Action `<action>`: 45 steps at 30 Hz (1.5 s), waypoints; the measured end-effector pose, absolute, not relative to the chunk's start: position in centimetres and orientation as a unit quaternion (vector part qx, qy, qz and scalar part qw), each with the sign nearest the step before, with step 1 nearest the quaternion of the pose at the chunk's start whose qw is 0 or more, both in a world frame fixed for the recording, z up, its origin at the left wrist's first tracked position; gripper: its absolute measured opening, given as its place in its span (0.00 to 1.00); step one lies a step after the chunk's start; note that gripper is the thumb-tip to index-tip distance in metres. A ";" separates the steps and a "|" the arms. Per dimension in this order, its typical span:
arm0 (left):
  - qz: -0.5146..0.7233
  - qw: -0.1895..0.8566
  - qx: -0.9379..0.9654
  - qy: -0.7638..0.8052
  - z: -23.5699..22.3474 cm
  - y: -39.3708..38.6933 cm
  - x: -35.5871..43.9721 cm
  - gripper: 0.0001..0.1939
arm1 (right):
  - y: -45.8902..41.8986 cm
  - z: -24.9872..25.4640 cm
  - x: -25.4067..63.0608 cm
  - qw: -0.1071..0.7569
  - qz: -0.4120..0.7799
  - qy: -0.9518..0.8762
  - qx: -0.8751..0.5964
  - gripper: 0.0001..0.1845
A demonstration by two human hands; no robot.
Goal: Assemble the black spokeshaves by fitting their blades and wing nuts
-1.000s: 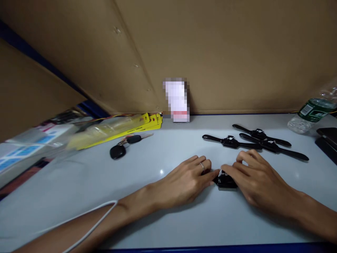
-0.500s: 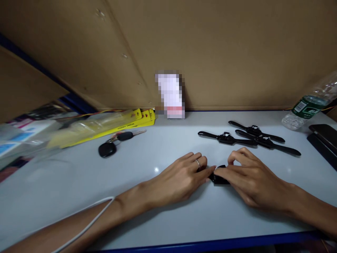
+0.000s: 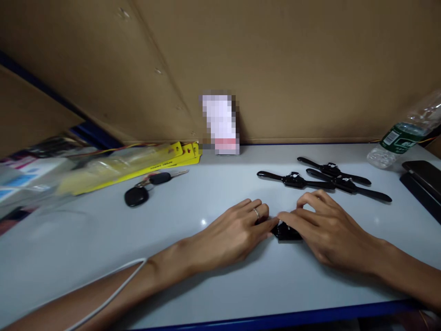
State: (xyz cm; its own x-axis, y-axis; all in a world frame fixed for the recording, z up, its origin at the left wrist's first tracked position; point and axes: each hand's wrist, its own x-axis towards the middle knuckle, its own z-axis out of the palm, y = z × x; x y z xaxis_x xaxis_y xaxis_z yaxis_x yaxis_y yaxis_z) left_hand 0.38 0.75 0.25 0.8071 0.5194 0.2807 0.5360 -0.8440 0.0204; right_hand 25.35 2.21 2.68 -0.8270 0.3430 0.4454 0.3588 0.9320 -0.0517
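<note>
A black spokeshave [image 3: 289,234] lies on the table between my hands, its middle body showing. My left hand [image 3: 237,234], with a ring on one finger, is closed on its left end and hides that handle. My right hand [image 3: 325,232] bends over its right side, covering the other handle. The right fingertips meet at the top of the body, near a small pale metal part. Just beyond lie three more black spokeshaves, one at the left [image 3: 294,179], one at the back [image 3: 330,170] and one at the right [image 3: 346,185], the latter two close together.
Keys with a black fob [image 3: 137,196] lie at left, before yellow-edged plastic packaging [image 3: 138,170]. A blurred-out upright object [image 3: 223,122] leans on the cardboard wall [image 3: 292,69]. A water bottle [image 3: 396,140] and a dark flat object [image 3: 423,179] are at right.
My right fingertips have shifted slightly up and left over the spokeshave, showing more of its body. My left hand keeps its hold. The whole view has slid a little.
</note>
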 end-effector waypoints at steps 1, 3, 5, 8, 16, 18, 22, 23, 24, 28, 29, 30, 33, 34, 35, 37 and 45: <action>-0.139 0.031 -0.950 -0.278 0.3 0.8 0.4 0.12 | 2.3 2.7 25.4 0.229 -0.010 -0.956 -0.181 0.19; -0.140 0.031 -0.950 -0.278 0.3 0.8 0.4 0.12 | 2.3 2.6 25.3 0.226 0.005 -0.957 -0.179 0.19; -0.143 0.029 -0.950 -0.275 0.2 0.8 0.4 0.13 | 2.2 2.4 25.1 0.219 0.008 -0.953 -0.208 0.14; -0.149 0.026 -0.950 -0.272 0.1 0.8 0.4 0.14 | 1.8 2.0 24.7 0.198 0.000 -0.937 -0.289 0.09; -0.138 0.023 -0.951 -0.276 0.3 0.8 0.4 0.16 | 1.7 1.4 24.2 0.182 0.058 -0.932 -0.308 0.10; -0.141 0.026 -0.950 -0.276 0.2 0.8 0.4 0.15 | 1.9 1.3 24.2 0.178 0.053 -0.925 -0.330 0.09; -0.152 0.029 -0.948 -0.277 0.0 0.8 0.4 0.15 | 2.3 1.0 24.2 0.165 0.053 -0.938 -0.300 0.13; -0.153 0.030 -0.948 -0.278 0.0 0.8 0.4 0.15 | 2.3 0.9 24.1 0.164 0.055 -0.943 -0.285 0.14; -0.154 0.031 -0.948 -0.277 0.0 0.8 0.4 0.15 | 2.3 0.9 24.1 0.166 0.063 -0.945 -0.276 0.15; -0.161 0.034 -0.949 -0.270 -0.1 0.8 0.4 0.15 | 2.8 1.2 24.3 0.234 0.174 -0.900 -0.323 0.11; -0.167 0.028 -0.948 -0.271 -0.2 0.8 0.4 0.15 | 3.1 1.4 24.4 0.256 0.197 -0.880 -0.347 0.09; -0.174 0.018 -0.945 -0.277 -0.2 0.9 0.3 0.15 | 3.5 1.6 24.7 0.276 0.205 -0.863 -0.370 0.08; -0.189 -0.013 -0.931 -0.313 -0.5 1.2 -0.1 0.14 | 5.1 1.9 25.8 0.289 0.134 -0.851 -0.418 0.12; -0.192 -0.017 -0.925 -0.328 -0.5 1.4 -0.2 0.14 | 5.7 1.9 26.2 0.277 0.099 -0.855 -0.427 0.13; -0.196 -0.018 -0.919 -0.342 -0.5 1.5 -0.3 0.15 | 6.2 1.8 26.6 0.267 0.070 -0.858 -0.432 0.13; -0.204 -0.011 -0.910 -0.362 -0.5 1.8 -0.5 0.15 | 7.0 1.6 27.3 0.244 0.047 -0.861 -0.443 0.13; -0.186 0.037 -0.931 -0.312 -0.2 1.6 -0.1 0.17 | 7.5 1.1 27.5 0.207 0.015 -0.871 -0.446 0.13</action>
